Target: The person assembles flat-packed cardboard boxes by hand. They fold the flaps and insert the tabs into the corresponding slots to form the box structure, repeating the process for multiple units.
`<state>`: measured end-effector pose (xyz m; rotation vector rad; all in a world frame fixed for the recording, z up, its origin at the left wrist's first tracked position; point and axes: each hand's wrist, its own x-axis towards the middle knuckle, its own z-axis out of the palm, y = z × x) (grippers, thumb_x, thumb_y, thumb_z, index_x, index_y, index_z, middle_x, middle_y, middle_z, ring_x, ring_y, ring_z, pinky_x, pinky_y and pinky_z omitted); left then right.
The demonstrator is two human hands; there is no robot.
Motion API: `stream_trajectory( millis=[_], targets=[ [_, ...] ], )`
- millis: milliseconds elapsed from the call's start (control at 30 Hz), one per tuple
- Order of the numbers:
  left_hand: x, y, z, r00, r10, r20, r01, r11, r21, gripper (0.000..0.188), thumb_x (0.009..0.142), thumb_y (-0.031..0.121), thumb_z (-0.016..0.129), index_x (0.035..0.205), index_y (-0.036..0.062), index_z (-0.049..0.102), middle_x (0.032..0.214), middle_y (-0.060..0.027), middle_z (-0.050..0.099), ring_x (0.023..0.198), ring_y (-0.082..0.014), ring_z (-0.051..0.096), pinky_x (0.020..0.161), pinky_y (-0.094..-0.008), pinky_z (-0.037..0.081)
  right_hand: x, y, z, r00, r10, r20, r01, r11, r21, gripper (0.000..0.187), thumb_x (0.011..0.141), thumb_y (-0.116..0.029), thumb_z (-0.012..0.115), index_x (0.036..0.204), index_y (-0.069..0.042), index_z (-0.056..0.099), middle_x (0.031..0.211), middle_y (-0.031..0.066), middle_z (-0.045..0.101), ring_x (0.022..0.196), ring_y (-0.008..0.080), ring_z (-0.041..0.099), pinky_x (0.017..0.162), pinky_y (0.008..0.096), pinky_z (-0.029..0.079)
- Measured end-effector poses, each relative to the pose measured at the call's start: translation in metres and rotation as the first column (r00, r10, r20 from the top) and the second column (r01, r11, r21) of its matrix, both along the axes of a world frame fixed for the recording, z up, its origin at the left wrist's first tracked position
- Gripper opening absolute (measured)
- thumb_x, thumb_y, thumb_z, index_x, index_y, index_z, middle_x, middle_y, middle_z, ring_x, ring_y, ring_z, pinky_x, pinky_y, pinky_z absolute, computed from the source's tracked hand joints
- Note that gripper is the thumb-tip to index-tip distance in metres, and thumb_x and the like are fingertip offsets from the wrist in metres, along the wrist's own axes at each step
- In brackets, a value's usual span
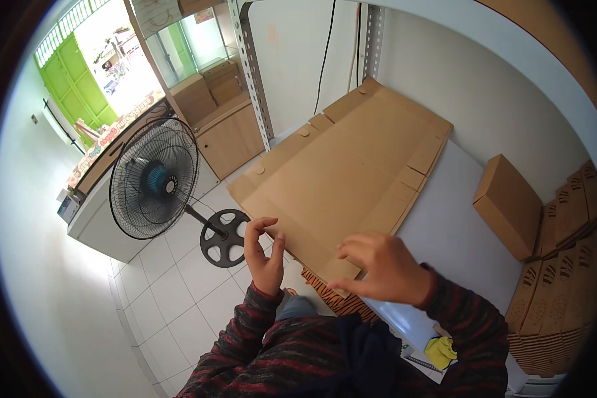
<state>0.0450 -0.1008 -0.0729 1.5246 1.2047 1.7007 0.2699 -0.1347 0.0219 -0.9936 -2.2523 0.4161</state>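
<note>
A large flat sheet of brown cardboard [341, 169], a box blank with cut slots and small round tabs, lies slantwise on the white table [461, 192]. By its near left edge is my left hand [264, 259], thumb and curved forefinger apart, with nothing between them. My right hand [388, 266] hovers over or beside the near corner, its thumb spread from the bent fingers and no object in its grasp. Whether either hand touches the cardboard, I cannot tell.
A folded brown box [509, 205] stands at the right, beside stacked printed cartons [544, 292]. A black pedestal fan [156, 179] is on the tiled floor to the left. Metal shelf posts [253, 79] rise behind the table. A yellow cloth [440, 351] lies low at the right.
</note>
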Motion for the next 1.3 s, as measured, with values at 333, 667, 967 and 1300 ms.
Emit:
stream_trajectory(
  millis=[333, 667, 967, 1300],
  targets=[
    [-0.016, 0.01, -0.014, 0.987, 0.085, 0.135, -0.079, 0.996, -0.046, 0.028, 0.087, -0.002, 0.061, 0.114, 0.001, 0.053, 0.107, -0.0063, 0.056, 0.104, -0.0163, 0.053, 0.097, -0.0314, 0.041, -0.015, -0.016, -0.012, 0.974, -0.016, 0.225, 0.014, 1.0, 0.011, 0.022, 0.077, -0.011, 0.068, 0.095, 0.0, 0.063, 0.078, 0.0146, 0.064, 0.07, 0.0323, 0.064, 0.064, 0.04, 0.052],
    [-0.014, 0.006, 0.016, 0.955, 0.065, -0.288, -0.046, 0.996, 0.074, 0.04, 0.085, 0.002, 0.062, 0.125, 0.0029, 0.057, 0.106, -0.0073, 0.068, 0.104, -0.0213, 0.058, 0.097, -0.0345, 0.038, 0.0, 0.003, 0.017, 0.965, -0.198, -0.17, 0.239, 0.932, 0.272, 0.017, 0.073, 0.006, 0.057, 0.089, 0.001, 0.062, 0.083, 0.0149, 0.062, 0.074, 0.0341, 0.063, 0.066, 0.0408, 0.052],
    [0.003, -0.001, 0.033, 0.819, -0.2, -0.538, 0.195, 0.979, -0.068, 0.043, 0.085, 0.007, 0.062, 0.128, 0.0054, 0.056, 0.117, -0.0075, 0.068, 0.118, -0.0235, 0.059, 0.113, -0.0498, 0.026, 0.023, 0.012, 0.047, 0.855, -0.287, -0.432, 0.421, 0.87, 0.258, 0.016, 0.082, 0.012, 0.062, 0.094, 0.003, 0.069, 0.09, 0.0111, 0.064, 0.074, 0.019, 0.063, 0.063, 0.0268, 0.05],
    [0.001, -0.002, 0.033, 0.612, -0.636, 0.47, 0.729, 0.684, -0.025, 0.072, 0.099, 0.057, 0.04, 0.147, 0.0045, 0.032, 0.148, -0.0168, 0.042, 0.137, -0.0324, 0.042, 0.108, -0.0461, 0.037, 0.022, -0.011, 0.058, 0.983, 0.008, -0.184, 0.093, 0.843, 0.531, 0.019, 0.074, 0.005, 0.071, 0.091, -0.004, 0.067, 0.081, 0.008, 0.066, 0.067, 0.0218, 0.066, 0.061, 0.0306, 0.053]
  ],
)
